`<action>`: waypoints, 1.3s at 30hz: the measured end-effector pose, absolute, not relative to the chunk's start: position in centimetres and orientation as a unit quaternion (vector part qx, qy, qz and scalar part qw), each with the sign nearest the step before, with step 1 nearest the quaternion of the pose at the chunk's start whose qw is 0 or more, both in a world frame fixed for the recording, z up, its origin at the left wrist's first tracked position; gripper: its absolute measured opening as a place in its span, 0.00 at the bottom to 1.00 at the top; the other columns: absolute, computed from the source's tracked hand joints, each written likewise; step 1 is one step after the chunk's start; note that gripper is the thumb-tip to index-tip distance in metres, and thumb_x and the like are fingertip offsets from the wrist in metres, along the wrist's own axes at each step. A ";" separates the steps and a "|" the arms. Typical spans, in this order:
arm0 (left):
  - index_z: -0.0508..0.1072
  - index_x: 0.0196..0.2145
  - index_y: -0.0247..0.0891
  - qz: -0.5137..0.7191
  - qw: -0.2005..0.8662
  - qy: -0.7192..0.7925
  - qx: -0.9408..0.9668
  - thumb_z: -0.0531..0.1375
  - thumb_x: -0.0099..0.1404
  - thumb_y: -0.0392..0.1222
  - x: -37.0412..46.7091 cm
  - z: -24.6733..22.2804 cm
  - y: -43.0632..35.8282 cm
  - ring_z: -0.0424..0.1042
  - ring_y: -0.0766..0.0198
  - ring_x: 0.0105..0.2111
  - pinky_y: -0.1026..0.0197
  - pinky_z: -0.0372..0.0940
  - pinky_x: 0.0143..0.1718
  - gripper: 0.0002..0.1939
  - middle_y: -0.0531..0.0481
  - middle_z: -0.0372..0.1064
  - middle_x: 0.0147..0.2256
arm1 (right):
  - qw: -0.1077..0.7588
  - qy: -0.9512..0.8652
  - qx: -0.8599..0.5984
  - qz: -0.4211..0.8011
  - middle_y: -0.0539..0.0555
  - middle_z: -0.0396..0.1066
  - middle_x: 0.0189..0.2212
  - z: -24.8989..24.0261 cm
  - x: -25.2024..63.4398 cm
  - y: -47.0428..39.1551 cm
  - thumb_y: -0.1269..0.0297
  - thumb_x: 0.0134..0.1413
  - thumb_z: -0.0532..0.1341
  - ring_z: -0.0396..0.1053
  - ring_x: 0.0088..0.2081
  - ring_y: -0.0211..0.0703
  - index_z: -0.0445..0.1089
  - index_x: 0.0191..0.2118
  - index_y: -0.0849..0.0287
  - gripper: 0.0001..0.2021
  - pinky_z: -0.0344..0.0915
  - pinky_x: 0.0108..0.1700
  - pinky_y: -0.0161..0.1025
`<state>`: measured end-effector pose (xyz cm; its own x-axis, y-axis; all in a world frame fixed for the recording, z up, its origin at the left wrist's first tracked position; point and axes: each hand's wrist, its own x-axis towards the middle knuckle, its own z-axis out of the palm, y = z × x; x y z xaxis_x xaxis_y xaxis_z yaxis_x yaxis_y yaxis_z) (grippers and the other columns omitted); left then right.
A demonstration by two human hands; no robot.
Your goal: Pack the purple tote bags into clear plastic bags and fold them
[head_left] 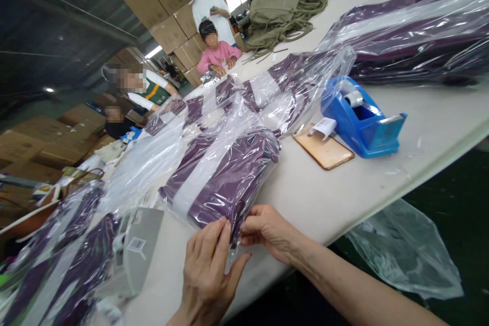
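Observation:
A folded purple garment [237,168] with a white band lies in a clear plastic bag on the table, in the middle of the view. My left hand [212,260] rests on the bag's near corner, its fingers side by side and the thumb spread away. Beside it my right hand [267,232] has its fingers curled and pinches the bag at the same corner. To the right stands a blue tape dispenser [362,117], next to a gold phone [324,147] with a small white paper on it.
More bagged purple garments lie at the far right [412,30] and the near left [72,260]. A grey device [141,244] is left of my hands. Across the table several people sit or stand near cardboard boxes [168,33]. A plastic bag [408,249] hangs below the table's edge.

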<state>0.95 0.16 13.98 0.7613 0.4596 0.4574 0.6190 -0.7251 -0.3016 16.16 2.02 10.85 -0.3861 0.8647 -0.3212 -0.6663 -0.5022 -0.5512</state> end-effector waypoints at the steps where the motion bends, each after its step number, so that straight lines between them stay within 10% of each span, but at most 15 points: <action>1: 0.66 0.48 0.20 -0.167 0.246 -0.286 -0.911 0.62 0.59 0.38 1.0 14.1 0.3 0.65 0.48 0.45 0.50 0.61 0.45 0.22 0.31 0.66 0.44 | 0.459 -0.184 -0.310 0.812 0.48 0.68 0.19 11.2 16.3 2.2 0.68 0.24 0.63 0.62 0.22 0.31 0.71 0.21 0.64 0.08 0.59 0.26 0.32; 12: 0.68 0.44 0.24 -0.193 0.320 -0.223 -0.901 0.63 0.57 0.32 0.7 17.7 4.2 0.72 0.54 0.39 0.57 0.66 0.43 0.17 0.35 0.71 0.38 | 0.408 -0.274 -0.318 0.811 0.49 0.69 0.18 14.9 18.8 4.3 0.73 0.30 0.58 0.67 0.23 0.35 0.68 0.20 0.63 0.04 0.60 0.26 0.31; 21: 0.69 0.48 0.35 -0.266 0.221 -0.315 -0.884 0.64 0.58 0.36 0.8 21.3 6.3 0.74 0.62 0.38 0.64 0.67 0.44 0.20 0.45 0.73 0.40 | 0.685 -0.460 -0.407 0.393 0.52 0.68 0.29 10.8 15.4 3.5 0.67 0.47 0.54 0.65 0.31 0.39 0.70 0.31 0.60 0.08 0.60 0.35 0.37; 29: 0.71 0.43 0.33 -0.259 0.225 -0.295 -0.892 0.64 0.58 0.36 0.7 21.2 6.2 0.72 0.63 0.38 0.65 0.67 0.43 0.14 0.45 0.71 0.39 | 0.549 -0.077 -0.187 0.811 0.51 0.71 0.21 13.3 14.0 5.0 0.61 0.37 0.66 0.68 0.23 0.35 0.70 0.26 0.64 0.11 0.60 0.26 0.32; 39: 0.70 0.42 0.30 -0.266 0.225 -0.277 -0.896 0.63 0.59 0.37 0.6 18.4 5.0 0.70 0.61 0.39 0.62 0.65 0.43 0.13 0.42 0.68 0.39 | 0.573 0.153 -0.131 0.794 0.50 0.72 0.19 12.6 11.3 4.5 0.73 0.33 0.69 0.65 0.20 0.31 0.71 0.22 0.66 0.07 0.61 0.23 0.29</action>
<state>0.64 5.04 18.38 0.7052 0.3762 0.6010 0.6153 -0.7458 -0.2551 11.25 4.46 12.63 -0.3085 0.8706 -0.3833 -0.9507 -0.2955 0.0941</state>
